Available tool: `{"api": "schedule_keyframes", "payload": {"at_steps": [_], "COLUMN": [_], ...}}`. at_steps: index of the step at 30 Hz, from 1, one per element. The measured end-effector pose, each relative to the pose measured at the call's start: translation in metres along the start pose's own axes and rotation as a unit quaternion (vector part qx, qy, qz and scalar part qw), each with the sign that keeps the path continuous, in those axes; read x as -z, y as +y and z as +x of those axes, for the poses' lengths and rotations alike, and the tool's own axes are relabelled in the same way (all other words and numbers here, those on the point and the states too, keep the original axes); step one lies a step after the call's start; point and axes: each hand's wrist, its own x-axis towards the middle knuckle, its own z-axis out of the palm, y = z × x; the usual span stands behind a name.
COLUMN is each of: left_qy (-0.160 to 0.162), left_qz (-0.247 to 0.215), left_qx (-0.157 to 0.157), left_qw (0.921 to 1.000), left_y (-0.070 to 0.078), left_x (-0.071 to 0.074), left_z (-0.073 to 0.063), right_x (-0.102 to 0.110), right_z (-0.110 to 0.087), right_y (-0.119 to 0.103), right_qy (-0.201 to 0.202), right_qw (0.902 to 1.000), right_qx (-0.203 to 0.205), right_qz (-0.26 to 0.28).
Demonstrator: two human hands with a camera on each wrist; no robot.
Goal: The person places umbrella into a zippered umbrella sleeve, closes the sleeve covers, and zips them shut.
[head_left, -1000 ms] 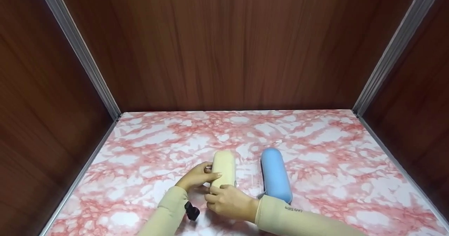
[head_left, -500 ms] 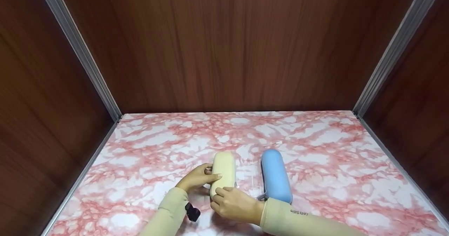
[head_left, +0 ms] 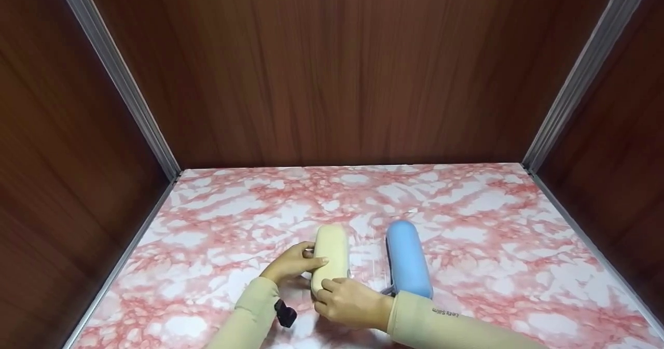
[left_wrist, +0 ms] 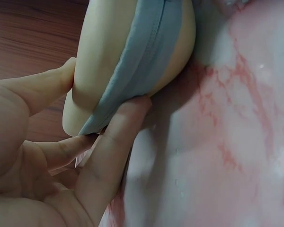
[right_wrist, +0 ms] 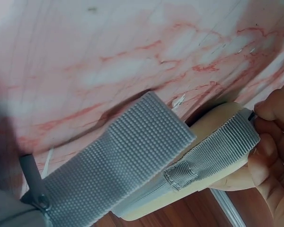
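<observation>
A cream zip case (head_left: 332, 250) with rounded ends stands slightly tilted on the table, its grey zip band (left_wrist: 137, 61) showing in the left wrist view. My left hand (head_left: 293, 263) grips it from the left, thumb on top and fingers along the band. At the near end, my right hand (head_left: 350, 302) has curled fingers on the case; in the right wrist view the fingertips (right_wrist: 262, 111) pinch at its end beside a grey webbing strap (right_wrist: 217, 149). What exactly they pinch is mostly hidden. A blue zip case (head_left: 408, 258) lies to the right, beyond the right wrist.
The table (head_left: 233, 198) has a red and white marbled top. Brown wood-grain panels (head_left: 332, 69) enclose it at the back and sides. Another grey strap (right_wrist: 128, 156) and a zip pull (right_wrist: 34, 182) appear close up in the right wrist view, on the blue-grey item at left.
My right hand has shifted a little right and toward me along the cream case's near end, uncovering more of it. The left hand and blue case look nearly still.
</observation>
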Motion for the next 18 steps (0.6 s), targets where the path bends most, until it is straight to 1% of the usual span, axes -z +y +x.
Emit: {"api": "schedule_keyframes", "payload": {"at_steps": [3,10,18], "left_qy": [0.001,-0.001,0.002], "left_qz": [-0.003,0.001,-0.009], "left_qx": [0.003,-0.003,0.010], "left_qw": [1.0000,1.0000,0.9999], "left_y": [0.000,0.001,0.001], "left_x": [0.000,-0.001,0.000], "left_z": [0.001,0.000,0.000], "right_x": [0.000,-0.001,0.000], "right_z": [-0.002,-0.005,-0.011], "right_y": [0.001,0.002,0.004], "right_qy": [-0.001,0.000,0.015], "right_qw": [1.0000,0.9999,0.9997], "right_qx": [0.003,0.006,0.002], "right_qz": [0.005,0.011,0.018]}}
